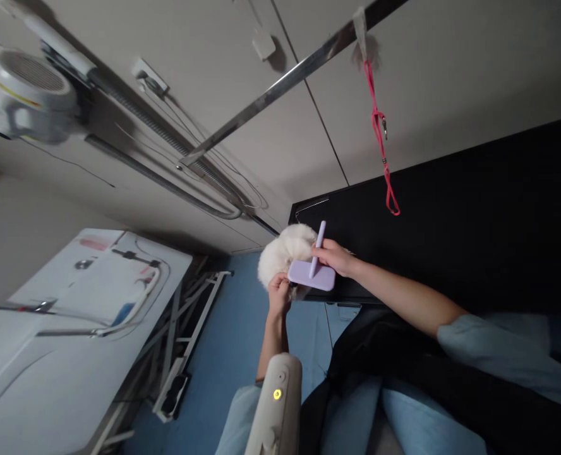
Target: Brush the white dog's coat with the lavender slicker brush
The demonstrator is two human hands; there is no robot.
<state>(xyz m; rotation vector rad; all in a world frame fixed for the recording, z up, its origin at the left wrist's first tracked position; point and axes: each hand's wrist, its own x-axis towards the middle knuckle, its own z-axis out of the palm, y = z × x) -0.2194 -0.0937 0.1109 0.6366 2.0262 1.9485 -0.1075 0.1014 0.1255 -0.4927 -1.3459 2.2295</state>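
Observation:
A white, fluffy dog (280,249) is at the left end of the black table, its face mostly hidden behind the brush and my hands. My right hand (333,256) is closed round the handle of a lavender slicker brush (313,276). The brush's wide, flat back faces me, and its pad lies over the dog's front; whether the pins touch the coat is hidden. My left hand (279,294) is closed at the dog's head, just left of the brush pad, fingers pinched on the fur beside a small dark spot.
The black table (451,208) runs right along the wall. Above it, a pink loop leash (378,120) hangs from a metal bar (280,88). A beige device with a yellow button (280,404) rises in front of me. At left are a white tub (86,303) and a wall-side dryer (31,91) with hoses.

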